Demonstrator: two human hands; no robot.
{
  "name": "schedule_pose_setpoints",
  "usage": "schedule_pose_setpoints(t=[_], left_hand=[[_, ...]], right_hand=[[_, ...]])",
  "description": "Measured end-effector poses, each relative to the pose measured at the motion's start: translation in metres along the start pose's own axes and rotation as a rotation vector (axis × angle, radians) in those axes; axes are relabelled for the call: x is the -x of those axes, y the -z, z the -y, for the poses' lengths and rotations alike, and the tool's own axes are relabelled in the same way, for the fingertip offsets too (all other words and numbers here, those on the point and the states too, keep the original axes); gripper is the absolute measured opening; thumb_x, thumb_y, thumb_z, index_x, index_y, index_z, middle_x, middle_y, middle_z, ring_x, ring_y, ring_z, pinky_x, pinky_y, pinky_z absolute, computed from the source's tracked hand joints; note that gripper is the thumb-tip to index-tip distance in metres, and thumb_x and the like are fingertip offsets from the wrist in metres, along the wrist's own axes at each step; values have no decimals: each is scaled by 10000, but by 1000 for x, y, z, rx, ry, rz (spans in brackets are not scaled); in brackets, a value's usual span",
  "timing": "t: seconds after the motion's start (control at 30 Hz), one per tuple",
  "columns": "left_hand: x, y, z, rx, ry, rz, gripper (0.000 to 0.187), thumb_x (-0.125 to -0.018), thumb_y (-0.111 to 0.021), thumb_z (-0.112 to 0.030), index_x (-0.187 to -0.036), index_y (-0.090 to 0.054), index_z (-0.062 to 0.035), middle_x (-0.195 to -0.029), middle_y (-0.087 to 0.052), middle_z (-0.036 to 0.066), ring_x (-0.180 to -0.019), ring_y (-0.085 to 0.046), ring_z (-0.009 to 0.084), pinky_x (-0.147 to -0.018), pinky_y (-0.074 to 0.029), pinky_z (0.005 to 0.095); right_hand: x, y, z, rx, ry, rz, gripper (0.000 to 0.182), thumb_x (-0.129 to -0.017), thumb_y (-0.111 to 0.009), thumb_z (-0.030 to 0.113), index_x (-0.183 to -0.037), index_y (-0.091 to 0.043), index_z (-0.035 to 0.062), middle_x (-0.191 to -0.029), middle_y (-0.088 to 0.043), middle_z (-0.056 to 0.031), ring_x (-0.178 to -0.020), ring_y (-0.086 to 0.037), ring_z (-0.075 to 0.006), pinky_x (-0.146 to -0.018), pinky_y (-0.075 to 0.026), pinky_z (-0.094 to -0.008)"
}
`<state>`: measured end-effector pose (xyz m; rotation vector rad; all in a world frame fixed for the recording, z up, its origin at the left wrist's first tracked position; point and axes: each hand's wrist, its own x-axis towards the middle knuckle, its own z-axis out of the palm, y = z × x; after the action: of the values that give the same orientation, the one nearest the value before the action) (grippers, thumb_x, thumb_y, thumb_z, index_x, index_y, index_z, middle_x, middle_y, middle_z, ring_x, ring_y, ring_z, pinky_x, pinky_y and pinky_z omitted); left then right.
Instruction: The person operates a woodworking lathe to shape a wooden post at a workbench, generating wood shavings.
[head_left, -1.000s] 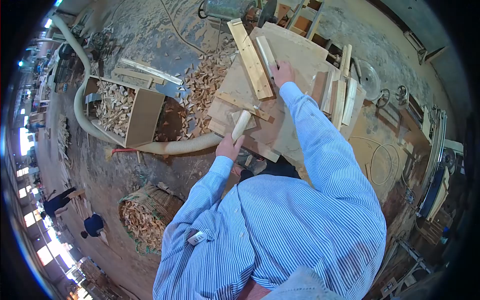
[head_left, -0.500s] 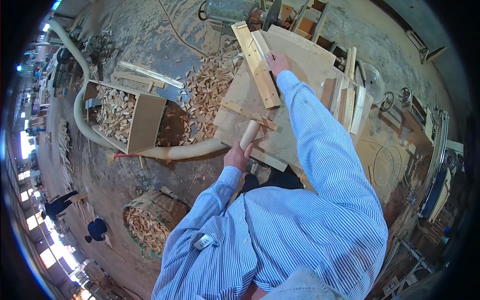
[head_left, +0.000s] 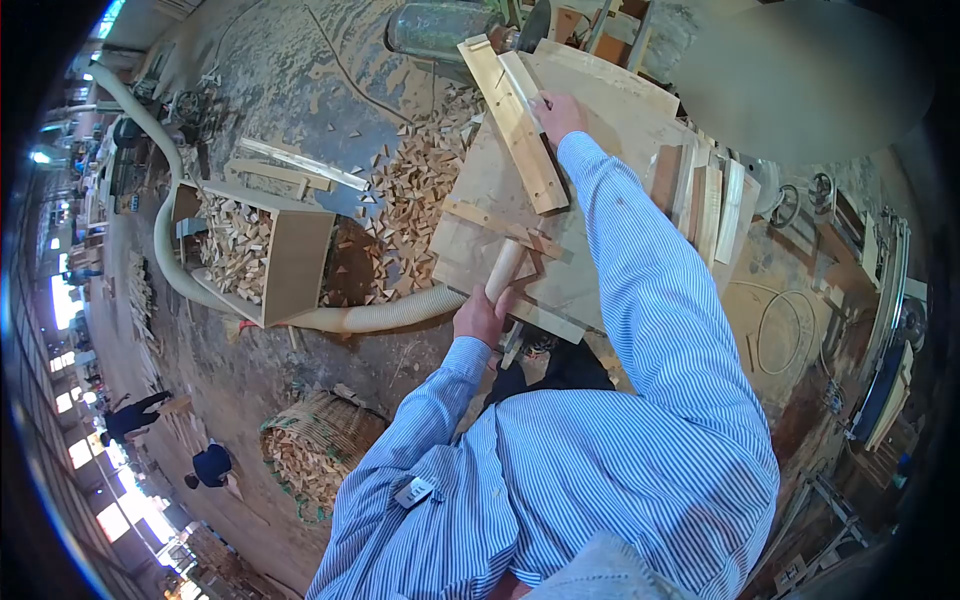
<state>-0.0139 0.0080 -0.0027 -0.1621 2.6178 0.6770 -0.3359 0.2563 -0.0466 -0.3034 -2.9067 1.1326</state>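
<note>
My left hand [head_left: 481,317] is closed round a pale wooden handle [head_left: 506,268], which is round and thick. The handle's far end meets a crosswise wooden bar [head_left: 500,228] on the board-topped work surface [head_left: 590,270]. My right hand [head_left: 562,115] lies farther forward, its fingers closed on a narrow wooden strip [head_left: 520,82]. That strip rests alongside a longer, wider wooden guide piece [head_left: 515,130] with dark holes in it. The underside of the strip and some of my right fingertips are hidden.
Several wood strips [head_left: 710,205] lie at the surface's right edge. Triangular offcuts [head_left: 415,190] cover the floor to the left, near an offcut-filled box [head_left: 300,265] and a ribbed hose [head_left: 385,312]. A woven basket [head_left: 330,430] stands lower left. A machine [head_left: 440,30] sits beyond.
The whole view has shifted and turned slightly. Both hands keep their holds, the left on the handle and the right on the strip, with little visible movement against the surface.
</note>
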Motion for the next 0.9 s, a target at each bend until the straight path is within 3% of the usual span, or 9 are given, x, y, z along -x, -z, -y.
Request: schedule_pose_setpoints(t=[0.23,0.5,0.53,0.6,0.63,0.67,0.73,0.8,0.9], left_hand=[[-28,-3,-28,-9,29,-1,557,-994,-585,-542,-1042,-560,13,-844,-688,275,-837,-674,482,-745,-530,553],[-38,-17,-27,30,7,-100,565,-993,-592,-538,-1087,-570,19,-871,-680,307,-864,-665,501,-762,-520,567],[-38,-18,-28,35,48,14,562,-991,-593,-539,-1101,-576,11,-879,-683,306,-859,-665,501,-756,-521,568],[-31,-27,-27,36,49,90,552,-987,-597,-545,-1106,-585,-7,-880,-690,293,-837,-667,498,-737,-524,570],[-21,-22,-9,27,79,-10,545,-985,-598,-549,-1098,-588,-16,-874,-694,281,-821,-669,495,-724,-525,570],[-19,-26,-2,32,38,-45,546,-981,-598,-558,-1082,-584,-22,-864,-694,273,-813,-671,491,-716,-528,568],[-6,-23,8,51,-23,-112,544,-974,-599,-572,-1056,-576,-34,-844,-691,262,-801,-673,486,-705,-530,567],[2,-7,-6,77,-52,-146,541,-975,-588,-578,-1052,-567,-44,-832,-690,256,-796,-678,476,-699,-535,564],[9,5,-7,64,-55,-129,545,-983,-574,-579,-1054,-564,-39,-841,-693,257,-811,-680,473,-708,-540,560]], right_hand=[[-30,15,-9,-21,-13,-21,402,-949,-667,375,-1266,-721,133,-1195,-693,-186,-1131,-640,-360,-1004,-492,-458],[-40,25,-9,17,57,-24,363,-926,-657,373,-1091,-729,58,-1090,-709,-223,-1071,-653,-408,-932,-510,-503],[-67,-22,-55,-26,103,-116,352,-906,-648,364,-1051,-736,56,-1092,-712,-212,-1078,-645,-423,-923,-509,-513],[-56,-23,-63,-137,32,-186,300,-933,-656,341,-1003,-761,69,-1008,-762,-153,-995,-716,-321,-873,-557,-423],[-48,-19,-41,-477,114,153,268,-913,-659,249,-1018,-758,23,-968,-757,-205,-926,-725,-308,-807,-553,-459],[-44,-19,-48,-330,141,145,275,-970,-617,225,-1080,-715,-7,-1009,-758,-156,-921,-721,-266,-809,-565,-383],[-40,-24,-56,-17,268,-9,252,-961,-642,222,-1032,-673,-19,-885,-689,-181,-776,-616,-261,-747,-515,-408],[-34,-14,-42,-153,238,-13,353,-926,-688,305,-1153,-721,36,-860,-683,-188,-829,-657,-393,-769,-525,-463],[-24,-12,-36,-8,212,-38,410,-924,-691,306,-1255,-699,64,-915,-682,-191,-883,-665,-380,-824,-523,-467]])
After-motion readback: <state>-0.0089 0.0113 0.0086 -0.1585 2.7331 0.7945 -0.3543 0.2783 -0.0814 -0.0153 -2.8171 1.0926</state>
